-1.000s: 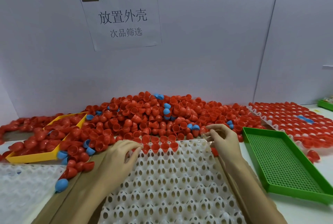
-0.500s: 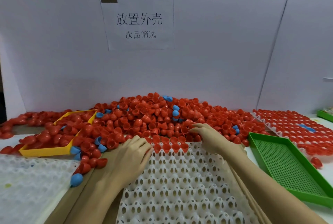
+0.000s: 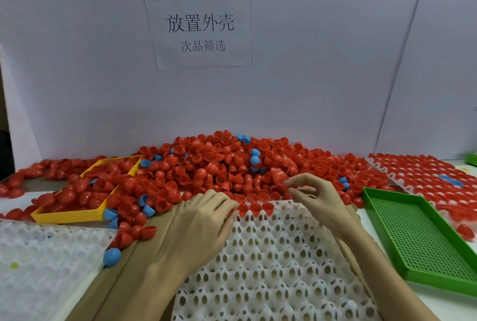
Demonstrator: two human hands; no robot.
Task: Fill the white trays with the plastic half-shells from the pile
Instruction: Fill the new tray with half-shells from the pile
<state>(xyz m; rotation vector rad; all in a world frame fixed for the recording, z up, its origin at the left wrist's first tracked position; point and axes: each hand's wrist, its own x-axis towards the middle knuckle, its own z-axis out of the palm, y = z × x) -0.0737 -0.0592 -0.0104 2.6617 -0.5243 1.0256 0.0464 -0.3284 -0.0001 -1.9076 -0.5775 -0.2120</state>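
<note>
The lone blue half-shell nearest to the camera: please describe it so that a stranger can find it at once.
Start at the yellow tray on the left, then come down along the trail of red shells toward the camera. At its very end lies the blue half-shell, on the brown cardboard beside the left white tray. It is blue, dome up; its nearest neighbours are red.

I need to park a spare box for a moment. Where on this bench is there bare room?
The perforated green plastic tray holds nothing. The centre white cell tray is unfilled below its far row of shells. Crowded: the red half-shell pile, the yellow tray and the filled right tray.
</note>
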